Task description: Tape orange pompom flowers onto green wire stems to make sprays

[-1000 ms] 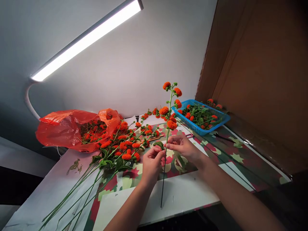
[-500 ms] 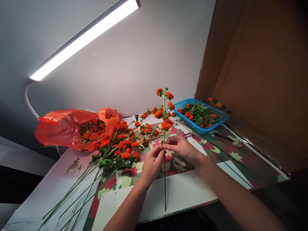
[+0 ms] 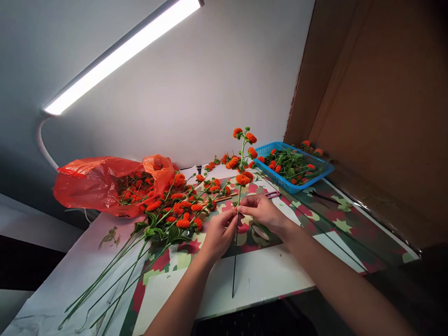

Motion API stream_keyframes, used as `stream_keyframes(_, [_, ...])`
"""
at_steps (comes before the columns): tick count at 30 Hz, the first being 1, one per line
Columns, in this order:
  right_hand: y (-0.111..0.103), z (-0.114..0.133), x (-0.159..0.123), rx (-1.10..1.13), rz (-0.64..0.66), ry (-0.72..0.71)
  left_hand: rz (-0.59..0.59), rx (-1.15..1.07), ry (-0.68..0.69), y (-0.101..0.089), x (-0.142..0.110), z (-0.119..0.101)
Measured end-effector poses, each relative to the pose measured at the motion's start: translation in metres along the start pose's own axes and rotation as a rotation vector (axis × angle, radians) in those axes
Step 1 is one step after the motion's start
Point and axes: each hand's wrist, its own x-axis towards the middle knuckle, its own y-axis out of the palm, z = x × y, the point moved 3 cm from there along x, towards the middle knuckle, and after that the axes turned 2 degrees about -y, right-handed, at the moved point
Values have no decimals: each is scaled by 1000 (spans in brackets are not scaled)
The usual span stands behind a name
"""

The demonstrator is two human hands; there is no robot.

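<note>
An upright artificial flower stem point(image 3: 234, 261) with several orange pompom blossoms point(image 3: 242, 178) at its top stands between both hands. My left hand point(image 3: 219, 233) pinches the stem from the left, fingers closed on it. My right hand point(image 3: 261, 211) pinches the same spot from the right, just below the lowest blossom. The thin dark lower end of the stem reaches down near the table's front edge.
A pile of finished orange flower stems point(image 3: 164, 219) lies to the left on the patterned table cover point(image 3: 336, 219). A red plastic bag point(image 3: 94, 186) holds more blossoms. A blue basket point(image 3: 290, 165) with blossoms stands back right beside a cardboard wall point(image 3: 378, 107). A lamp bar point(image 3: 119, 56) hangs overhead.
The stem swung from tilted right to nearly upright, then leaned slightly right again. Both hands stayed pinched on it, and a green leaf seen by my left fingers is no longer visible.
</note>
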Motion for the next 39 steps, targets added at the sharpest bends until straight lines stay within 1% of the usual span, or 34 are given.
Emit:
stream_keyframes(4, [-1, -1, 1, -5, -26, 5, -88, -38, -17, 2, 0, 4])
stream_keyframes(10, [-1, 2, 0, -40, -28, 40, -199, -123, -106, -1, 0, 7])
stream_keyframes(15, [-4, 3, 0, -73, -5, 25, -252, -177, -97, -1, -2, 4])
stream_keyframes(23, [-3, 8, 0, -194, -1, -14, -233, -222, -111, 2, -4, -3])
stream_keyframes(29, [1, 16, -4, -301, -25, -38, -245, -131, -98, 1, -2, -6])
stream_keyframes(35, [4, 22, -7, -399, -3, -90, -197, -117, -52, 3, -2, -4])
stream_keyframes(37, [4, 24, -8, -424, 13, -106, -169, -70, -24, 3, -3, -4])
stream_keyframes(39, [3, 26, -9, -450, 10, -124, -140, 24, 14, 2, -5, -5])
